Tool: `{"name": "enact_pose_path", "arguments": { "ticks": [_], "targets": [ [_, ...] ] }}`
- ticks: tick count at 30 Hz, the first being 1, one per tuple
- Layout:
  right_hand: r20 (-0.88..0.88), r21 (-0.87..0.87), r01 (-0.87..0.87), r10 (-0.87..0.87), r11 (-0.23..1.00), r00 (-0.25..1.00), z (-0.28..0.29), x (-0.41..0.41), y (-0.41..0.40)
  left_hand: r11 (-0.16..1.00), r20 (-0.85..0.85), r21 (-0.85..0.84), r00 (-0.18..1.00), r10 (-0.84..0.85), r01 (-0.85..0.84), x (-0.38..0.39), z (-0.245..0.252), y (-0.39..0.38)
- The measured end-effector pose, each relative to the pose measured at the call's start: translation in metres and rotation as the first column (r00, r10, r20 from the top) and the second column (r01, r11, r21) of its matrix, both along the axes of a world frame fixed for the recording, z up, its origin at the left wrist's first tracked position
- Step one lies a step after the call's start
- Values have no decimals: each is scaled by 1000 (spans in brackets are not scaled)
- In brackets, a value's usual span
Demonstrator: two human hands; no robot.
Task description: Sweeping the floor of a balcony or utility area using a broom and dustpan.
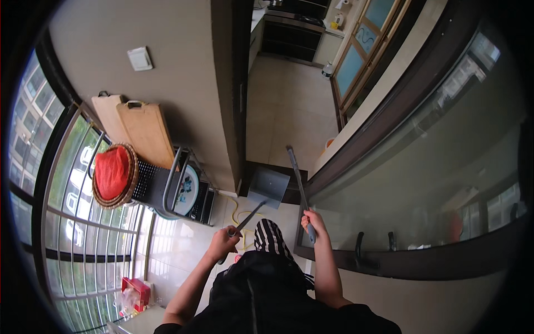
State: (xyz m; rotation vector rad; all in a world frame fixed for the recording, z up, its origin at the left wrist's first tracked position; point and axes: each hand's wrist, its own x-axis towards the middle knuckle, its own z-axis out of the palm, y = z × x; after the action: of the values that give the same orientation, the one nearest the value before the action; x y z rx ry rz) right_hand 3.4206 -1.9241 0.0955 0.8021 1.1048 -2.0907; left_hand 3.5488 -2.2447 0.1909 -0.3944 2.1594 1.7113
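Observation:
My left hand (227,241) is closed around the handle of a grey long-handled dustpan (269,187), whose pan lies over the dark door threshold (297,169). In my right hand (315,223) is a long grey handle (299,177), probably a broom's; it slants up and away through the doorway, to the right of the pan. Its far end, near the pale floor tiles, is narrow in this view, and bristles cannot be made out clearly.
A rack (169,188) at the left bears wooden cutting boards (146,129) and a woven basket (134,183) with red cloth. A yellow cord (233,213) lies on the floor by the dustpan. A glass sliding door (396,188) stands at the right; a kitchen floor (288,104) lies beyond the doorway.

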Motion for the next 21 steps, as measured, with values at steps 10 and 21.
{"name": "enact_pose_path", "arguments": {
  "ticks": [10,21],
  "targets": [
    [-59,94,57,-52,994,997,-29,-201,-1,996,35,-87,999,1,2,-206,-15,27],
    [-97,257,-172,202,951,974,-74,-483,13,984,134,-49,976,174,-169,-459,-47,54]
  ]
}}
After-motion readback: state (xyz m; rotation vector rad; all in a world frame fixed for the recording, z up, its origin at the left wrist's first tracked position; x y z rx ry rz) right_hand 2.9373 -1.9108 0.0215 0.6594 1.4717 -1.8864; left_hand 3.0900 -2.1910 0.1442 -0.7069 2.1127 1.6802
